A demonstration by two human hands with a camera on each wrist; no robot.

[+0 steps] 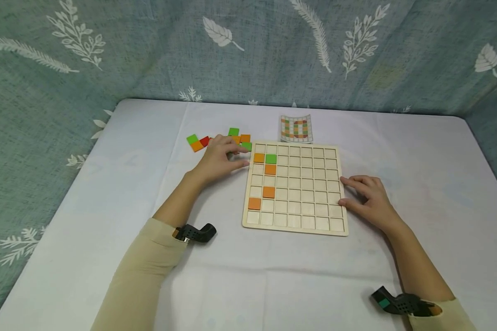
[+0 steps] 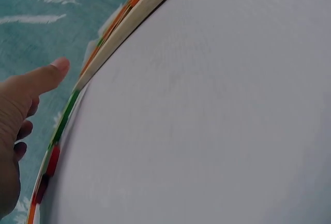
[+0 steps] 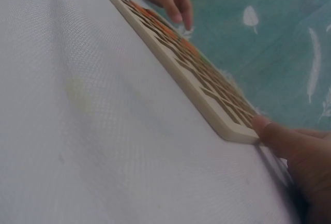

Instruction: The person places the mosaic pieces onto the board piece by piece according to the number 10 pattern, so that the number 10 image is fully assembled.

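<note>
Head view: right fingers (image 1: 356,184), parted, touch the wooden board (image 1: 307,196) beside parted left fingers (image 1: 234,148).

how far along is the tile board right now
Done: four orange tiles and one green tile sit in the two leftmost columns of the wooden board.
In hand: no tile is visible in the left hand; the right hand touches the board's edge.
Remaining: loose tiles lie by the left hand, and the pattern card shows a fuller design.
</note>
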